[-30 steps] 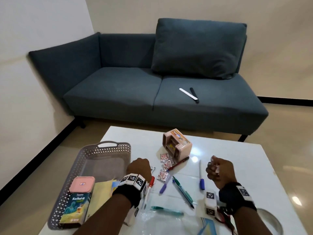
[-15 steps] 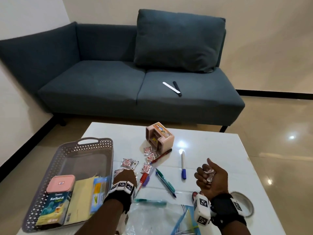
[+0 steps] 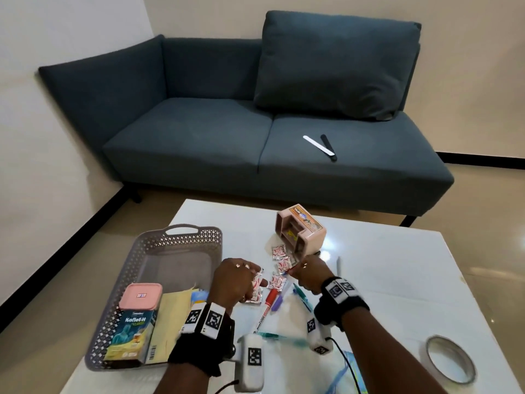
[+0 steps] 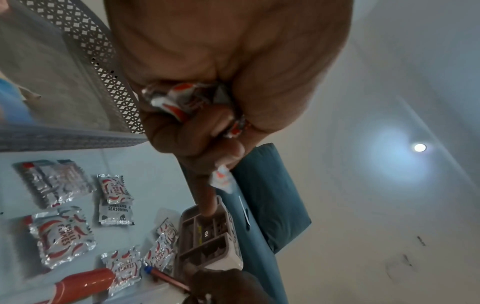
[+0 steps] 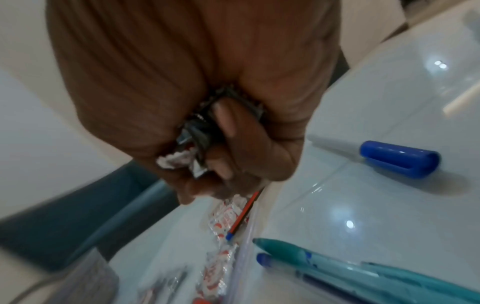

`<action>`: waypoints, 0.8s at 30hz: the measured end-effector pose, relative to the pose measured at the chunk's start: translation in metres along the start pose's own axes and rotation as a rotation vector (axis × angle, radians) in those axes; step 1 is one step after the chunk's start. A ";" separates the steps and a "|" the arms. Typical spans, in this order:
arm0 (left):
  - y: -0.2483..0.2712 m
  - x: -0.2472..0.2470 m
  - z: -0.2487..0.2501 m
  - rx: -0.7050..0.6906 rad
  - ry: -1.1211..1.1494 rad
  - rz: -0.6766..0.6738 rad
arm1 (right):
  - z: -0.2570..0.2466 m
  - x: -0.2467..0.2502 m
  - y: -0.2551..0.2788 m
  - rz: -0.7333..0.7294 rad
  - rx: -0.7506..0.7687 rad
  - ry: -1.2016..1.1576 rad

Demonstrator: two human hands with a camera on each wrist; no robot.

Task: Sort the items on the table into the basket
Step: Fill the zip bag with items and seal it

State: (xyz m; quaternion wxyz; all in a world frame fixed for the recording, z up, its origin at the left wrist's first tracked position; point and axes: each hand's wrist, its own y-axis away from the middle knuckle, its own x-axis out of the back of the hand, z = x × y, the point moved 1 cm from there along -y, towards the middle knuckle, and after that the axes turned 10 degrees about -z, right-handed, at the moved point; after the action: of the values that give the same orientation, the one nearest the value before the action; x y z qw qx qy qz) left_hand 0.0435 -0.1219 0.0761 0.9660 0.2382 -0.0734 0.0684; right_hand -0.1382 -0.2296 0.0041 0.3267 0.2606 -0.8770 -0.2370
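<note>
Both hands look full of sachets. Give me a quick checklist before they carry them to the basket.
1. Left hand grips sachets: ok.
2. Right hand grips sachets: ok.
3. Basket has bare floor at its far end: ok.
4. Loose chilli flakes sachets remain on the table: not ok, sorting unfinished.
5. Pens, such as the blue-capped pen, lie outside the basket: not ok.
6. Sachet count in each fist: cannot tell.

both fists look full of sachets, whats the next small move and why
Probably carry the left hand over the basket beside it and drop its sachets. Both hands already grip crumpled packets, the right hand too, and more chilli flake sachets lie loose on the table, so emptying one frees a hand.
</note>
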 end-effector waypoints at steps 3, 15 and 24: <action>-0.002 0.011 -0.004 -0.028 0.002 0.038 | -0.009 -0.020 -0.019 0.144 0.025 0.328; -0.007 0.036 0.004 0.073 -0.198 0.306 | 0.002 -0.050 -0.035 0.111 0.004 0.504; -0.025 -0.026 0.021 0.065 -1.171 0.113 | 0.004 -0.008 0.006 0.071 0.114 -0.455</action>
State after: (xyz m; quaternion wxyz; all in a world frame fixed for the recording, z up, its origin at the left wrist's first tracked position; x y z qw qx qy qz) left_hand 0.0205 -0.1560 0.0784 0.7516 0.2615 -0.6052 -0.0208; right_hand -0.1377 -0.2195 0.0013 0.1134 0.1873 -0.9487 -0.2283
